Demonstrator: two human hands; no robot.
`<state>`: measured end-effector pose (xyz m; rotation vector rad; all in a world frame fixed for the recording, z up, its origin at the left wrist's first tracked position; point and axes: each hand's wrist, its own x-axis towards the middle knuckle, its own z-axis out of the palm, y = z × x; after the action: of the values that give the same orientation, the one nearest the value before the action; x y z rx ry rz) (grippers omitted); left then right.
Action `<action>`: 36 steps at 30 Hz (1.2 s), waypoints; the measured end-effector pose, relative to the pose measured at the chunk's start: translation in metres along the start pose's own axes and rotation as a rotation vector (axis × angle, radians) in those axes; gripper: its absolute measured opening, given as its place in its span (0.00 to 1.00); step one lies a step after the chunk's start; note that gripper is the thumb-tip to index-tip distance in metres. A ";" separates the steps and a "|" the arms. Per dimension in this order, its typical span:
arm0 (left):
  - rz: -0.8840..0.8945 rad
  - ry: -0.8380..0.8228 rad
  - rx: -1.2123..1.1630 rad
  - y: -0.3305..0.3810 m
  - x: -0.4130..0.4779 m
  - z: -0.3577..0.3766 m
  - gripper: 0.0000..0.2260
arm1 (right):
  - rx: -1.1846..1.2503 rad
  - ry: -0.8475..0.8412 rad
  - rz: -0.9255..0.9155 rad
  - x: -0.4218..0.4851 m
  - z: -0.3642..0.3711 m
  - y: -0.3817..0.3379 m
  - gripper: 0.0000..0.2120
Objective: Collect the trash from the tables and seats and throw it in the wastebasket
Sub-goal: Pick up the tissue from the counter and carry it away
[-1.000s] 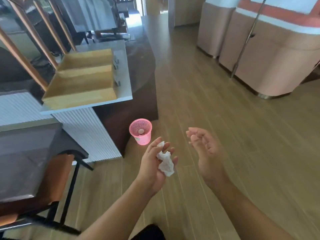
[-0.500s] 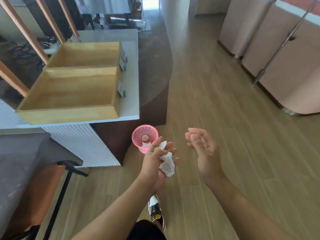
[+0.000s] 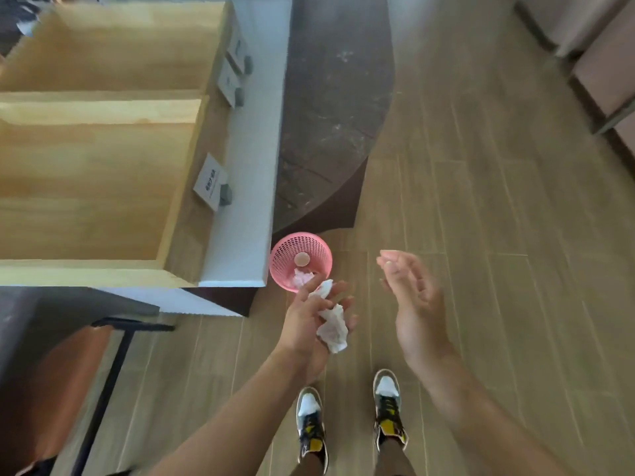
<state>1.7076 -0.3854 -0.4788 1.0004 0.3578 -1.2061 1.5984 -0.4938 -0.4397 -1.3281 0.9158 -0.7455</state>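
- Orange-seated chair (image 3: 68, 372): lower left of the pink mesh wastebasket (image 3: 285, 247), well apart.
- Two open wooden boxes (image 3: 103, 159) stand on the white tabletop (image 3: 247, 166), left of the wastebasket. The tabletop corner overlaps its left rim in this view.
- The wastebasket stands on the wooden floor (image 3: 481, 235) and holds a round disc (image 3: 302, 259) and a crumpled wad (image 3: 302, 278).
- Left grip (image 3: 305, 321): just below the wastebasket, fingertips over its near rim. Fingers are curled around a crumpled white tissue (image 3: 333, 328), which is outside the wastebasket.
- Right grip (image 3: 412, 304): right of the wastebasket, apart from it. Fingers are loosely spread and hold nothing.
- Two shoes (image 3: 388, 407): below the wastebasket, on the floor.
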 end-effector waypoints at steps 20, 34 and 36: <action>0.068 0.366 -0.275 -0.040 0.339 -0.079 0.15 | -0.035 -0.222 0.148 0.222 0.022 0.270 0.12; 0.225 0.588 -0.164 -0.004 0.392 -0.100 0.21 | -0.063 -0.287 0.166 0.249 0.027 0.309 0.13; 0.273 0.588 -0.135 -0.005 0.383 -0.098 0.19 | -0.061 -0.298 0.163 0.249 0.028 0.305 0.11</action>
<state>1.8689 -0.5399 -0.8053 1.2306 0.7268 -0.6159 1.7234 -0.6628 -0.7740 -1.3568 0.7994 -0.3839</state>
